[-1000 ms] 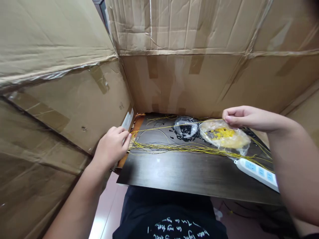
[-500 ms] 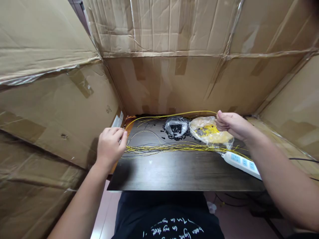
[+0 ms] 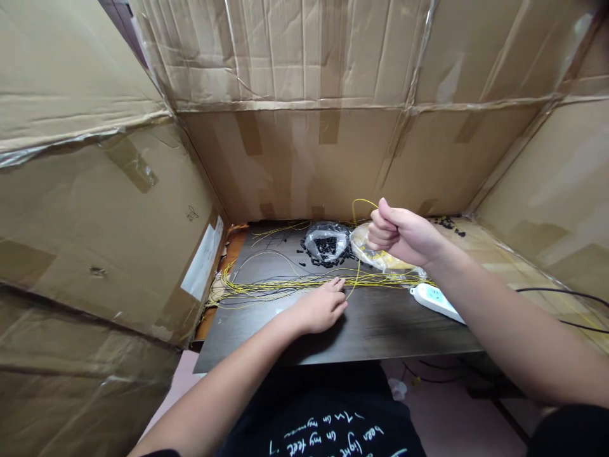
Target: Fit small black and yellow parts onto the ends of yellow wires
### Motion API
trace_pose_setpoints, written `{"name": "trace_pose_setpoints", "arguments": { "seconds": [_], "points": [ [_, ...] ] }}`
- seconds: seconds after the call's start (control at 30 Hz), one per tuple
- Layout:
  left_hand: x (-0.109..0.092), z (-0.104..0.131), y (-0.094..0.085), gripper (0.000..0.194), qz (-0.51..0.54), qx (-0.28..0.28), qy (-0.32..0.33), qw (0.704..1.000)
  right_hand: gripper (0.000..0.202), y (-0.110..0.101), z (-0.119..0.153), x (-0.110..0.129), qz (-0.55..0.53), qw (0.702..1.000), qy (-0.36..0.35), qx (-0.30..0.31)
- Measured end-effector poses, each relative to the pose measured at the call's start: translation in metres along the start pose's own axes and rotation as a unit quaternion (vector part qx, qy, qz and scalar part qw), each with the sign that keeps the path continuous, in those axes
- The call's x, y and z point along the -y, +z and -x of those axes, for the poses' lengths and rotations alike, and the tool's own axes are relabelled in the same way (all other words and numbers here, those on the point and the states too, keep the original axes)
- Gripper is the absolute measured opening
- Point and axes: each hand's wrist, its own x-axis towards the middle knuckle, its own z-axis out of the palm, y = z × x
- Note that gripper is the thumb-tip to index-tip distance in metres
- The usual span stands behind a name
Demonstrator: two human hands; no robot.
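My right hand [image 3: 402,235] is raised over the right part of the table, closed around a yellow wire [image 3: 365,200]. The wire arches above the fist, and a yellow length also hangs below it to the tabletop beside my left hand. My left hand [image 3: 324,307] lies low at the near side of a long bundle of yellow and black wires [image 3: 276,284]. Its fingers are apart, with the fingertips at the bundle. Behind the bundle sits a clear bag of small black parts [image 3: 327,244]. A clear bag with yellow parts [image 3: 360,241] is partly hidden by my right hand.
A white power strip [image 3: 435,299] lies at the right, partly behind my right forearm. Cardboard walls [image 3: 295,158] enclose the dark table [image 3: 380,330] at the back and sides. Loose black pieces [image 3: 447,223] lie at the back right. Black cables [image 3: 561,292] run along the right.
My left hand has come away from the table's left end and moved right to the bundle. The yellow wire, stretched between both hands before, now loops from my right hand. The view has shifted slightly.
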Motion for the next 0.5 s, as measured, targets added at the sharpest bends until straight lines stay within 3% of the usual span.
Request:
{"name": "trace_pose_setpoints", "arguments": {
  "seconds": [0.13, 0.37, 0.43, 0.5],
  "points": [
    [0.007, 0.004, 0.001, 0.032, -0.002, 0.041, -0.034, 0.999, 0.062, -0.009, 0.002, 0.015, 0.040, 0.999, -0.001, -0.005],
    [0.015, 0.019, -0.002, 0.032, -0.024, 0.053, -0.056, 0.997, 0.063, -0.051, 0.017, 0.061, 0.157, 0.984, 0.056, -0.068],
    [0.016, 0.020, -0.002, 0.034, -0.025, 0.057, -0.055, 0.997, 0.062, -0.068, 0.022, 0.069, 0.249, 0.958, 0.091, -0.112],
    [0.017, 0.021, -0.003, 0.035, -0.023, 0.049, -0.045, 0.998, 0.061, -0.090, 0.027, 0.068, 0.387, 0.895, 0.128, -0.180]
  ]
}}
